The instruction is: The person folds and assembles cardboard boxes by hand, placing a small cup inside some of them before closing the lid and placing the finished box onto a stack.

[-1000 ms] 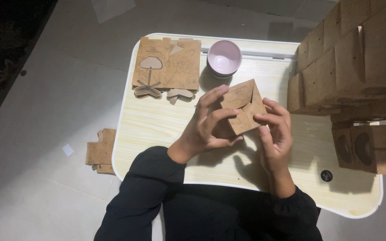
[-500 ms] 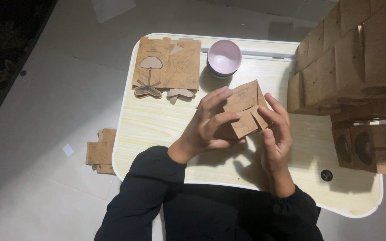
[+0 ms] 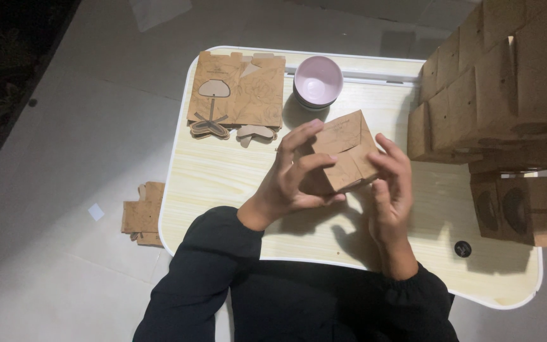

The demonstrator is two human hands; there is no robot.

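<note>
Kraft box point(image 3: 348, 152) turned flatter since half second ago; left hand point(image 3: 292, 180) fingers curled gripping its left side, right hand point(image 3: 390, 190) fingers clasping right edge, above table point(image 3: 223, 177)

The small box point(image 3: 344, 152) is made of matt brown kraft card, faintly printed with line drawings. The same dull card is seen in the flat blanks point(image 3: 238, 92) and the stacked boxes point(image 3: 501, 82). The table point(image 3: 223, 171) is finished in pale wood-grain laminate, smooth, with a white plastic rim. The bowl point(image 3: 318, 82) is of smooth, slightly glossy pale pink material. The sleeves point(image 3: 210, 278) are of matt black cloth.
</note>
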